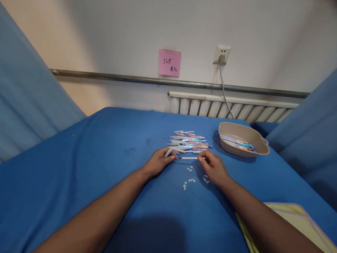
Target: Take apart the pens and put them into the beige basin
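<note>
My left hand (160,162) is closed around a pale pen barrel (167,153), whose end sticks up between thumb and fingers. My right hand (212,166) pinches a thin white pen refill (189,158) at its right end. The refill lies level between the hands, its dark tip close to my left fingertips; whether it touches them I cannot tell. Just beyond both hands is a loose pile of pens (188,140) and pen parts in pale, pink, blue and orange. Several small white tips (191,180) are scattered on the blue cloth nearer to me.
A beige plastic basket (242,153) with pens (238,143) in it stands at the right. Blue cloth (105,140) covers the table. A yellow cloth (289,214) lies at the lower right. Behind are a metal rail (131,78), a radiator (205,105) and a plugged cable (223,84).
</note>
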`<state>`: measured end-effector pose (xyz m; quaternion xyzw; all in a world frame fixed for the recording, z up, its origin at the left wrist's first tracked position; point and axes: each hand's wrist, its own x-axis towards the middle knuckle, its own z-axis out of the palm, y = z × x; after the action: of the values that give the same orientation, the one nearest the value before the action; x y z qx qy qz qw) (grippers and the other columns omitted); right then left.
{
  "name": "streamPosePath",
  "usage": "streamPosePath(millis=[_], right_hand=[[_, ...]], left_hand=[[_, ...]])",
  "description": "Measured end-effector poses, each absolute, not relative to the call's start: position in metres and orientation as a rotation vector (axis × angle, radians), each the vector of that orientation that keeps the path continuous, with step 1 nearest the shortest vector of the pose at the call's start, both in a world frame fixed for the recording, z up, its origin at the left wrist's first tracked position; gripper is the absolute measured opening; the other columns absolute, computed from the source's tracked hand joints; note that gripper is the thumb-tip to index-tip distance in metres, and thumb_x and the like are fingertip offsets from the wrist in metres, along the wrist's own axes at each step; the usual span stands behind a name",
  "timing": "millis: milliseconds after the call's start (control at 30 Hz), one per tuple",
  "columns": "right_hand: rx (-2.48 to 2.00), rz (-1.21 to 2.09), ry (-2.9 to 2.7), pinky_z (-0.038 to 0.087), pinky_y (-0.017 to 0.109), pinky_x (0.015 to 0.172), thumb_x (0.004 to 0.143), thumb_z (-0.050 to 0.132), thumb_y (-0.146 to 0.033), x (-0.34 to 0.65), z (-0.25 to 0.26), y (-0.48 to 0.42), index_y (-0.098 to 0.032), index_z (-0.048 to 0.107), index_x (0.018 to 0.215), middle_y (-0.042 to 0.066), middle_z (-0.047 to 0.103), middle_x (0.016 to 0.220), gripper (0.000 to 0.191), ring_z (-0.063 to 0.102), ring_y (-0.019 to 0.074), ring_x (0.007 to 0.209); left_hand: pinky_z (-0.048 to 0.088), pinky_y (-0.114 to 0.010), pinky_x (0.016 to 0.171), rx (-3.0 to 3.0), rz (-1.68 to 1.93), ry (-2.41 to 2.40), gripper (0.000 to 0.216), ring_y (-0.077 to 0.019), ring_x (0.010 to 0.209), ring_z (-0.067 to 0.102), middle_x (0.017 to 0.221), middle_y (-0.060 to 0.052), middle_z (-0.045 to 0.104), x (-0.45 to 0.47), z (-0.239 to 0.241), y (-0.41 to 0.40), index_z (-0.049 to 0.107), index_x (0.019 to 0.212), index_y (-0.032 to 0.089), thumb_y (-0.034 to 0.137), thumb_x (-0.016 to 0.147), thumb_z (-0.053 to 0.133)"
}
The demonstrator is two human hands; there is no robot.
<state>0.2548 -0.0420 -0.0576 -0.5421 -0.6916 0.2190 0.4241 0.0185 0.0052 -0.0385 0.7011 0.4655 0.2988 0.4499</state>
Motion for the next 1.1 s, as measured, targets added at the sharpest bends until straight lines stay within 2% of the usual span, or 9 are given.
streamPosePath(millis=[233,1100], right_hand=[[-1.352,0.529,-1.732,0.039,0.024,0.062,0.086,0.046,-0.03,0.2548,-0.056,-0.0437,-0.021,0.057,0.079,0.001,0.062,0.077,0.016,0.054,0.0155,0.069],[-1.329,0.504,-1.696,0.039,0.024,0.062,0.086,0.048,-0.032,0.2564,-0.0529,-0.0448,-0.02,0.059,0.08,0.0,0.061,0.074,0.017,0.053,0.0142,0.066]], left_hand=[[0.037,-0.022,0.058,1.679,0.751,1.124,0.022,-0.0112,0.059,0.047,0.066,0.003,0.054,0.0191,-0.0419,0.0055,0.056,0.075,0.016,0.039,0.073,0.059],[0.037,-0.023,0.061,1.58,0.765,1.113,0.024,-0.0108,0.061,0.047,0.067,0.003,0.055,0.0203,-0.0392,0.0012,0.057,0.076,0.015,0.037,0.069,0.065]])
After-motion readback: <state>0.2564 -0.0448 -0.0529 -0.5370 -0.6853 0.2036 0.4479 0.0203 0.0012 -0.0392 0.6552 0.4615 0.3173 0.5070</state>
